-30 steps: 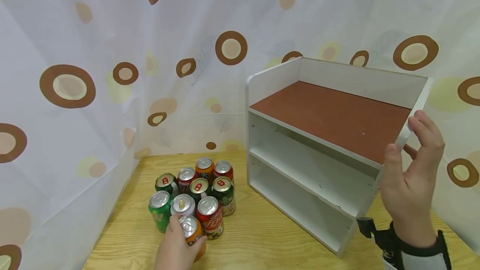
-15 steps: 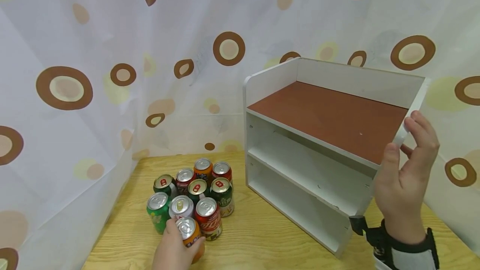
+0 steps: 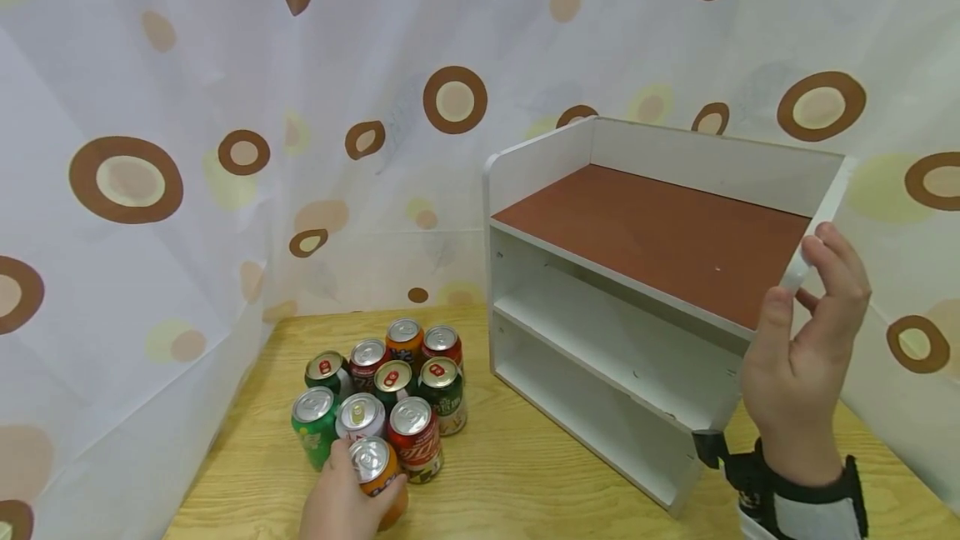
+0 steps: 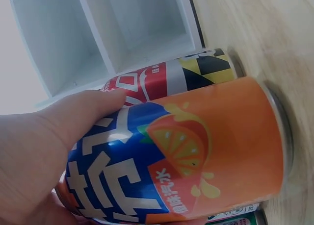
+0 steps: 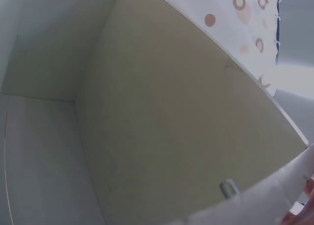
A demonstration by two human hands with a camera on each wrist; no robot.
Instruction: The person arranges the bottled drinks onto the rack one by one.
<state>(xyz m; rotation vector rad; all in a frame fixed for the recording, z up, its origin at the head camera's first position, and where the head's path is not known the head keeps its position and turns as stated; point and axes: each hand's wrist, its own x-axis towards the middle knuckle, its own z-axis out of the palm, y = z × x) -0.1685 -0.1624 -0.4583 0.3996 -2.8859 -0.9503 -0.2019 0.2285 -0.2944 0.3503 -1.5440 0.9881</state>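
Observation:
My left hand [image 3: 339,497] grips an orange soda can [image 3: 372,463] at the front of a cluster of drink cans. In the left wrist view the can [image 4: 230,137] shows an orange-slice picture and a blue band, with the thumb along its upper side. A red cola can [image 3: 415,438] stands right beside it, and a pale can [image 3: 361,416] is just behind. On the right, my right hand [image 3: 810,357] holds the front edge of a white shelf unit's [image 3: 645,240] side panel between thumb and fingers. The right wrist view mostly shows the unit's panels [image 5: 162,102].
Several more cans, including a green one [image 3: 315,423] and a dark green one with a gold top [image 3: 444,398], stand close together on the wooden table [image 3: 510,490]. Two white compartments open toward the front left. A patterned curtain [image 3: 420,15] hangs behind.
The head view has shifted slightly, so the scene sits a little further left. Both hands keep their holds, the left on the orange soda can, the right on the shelf unit.

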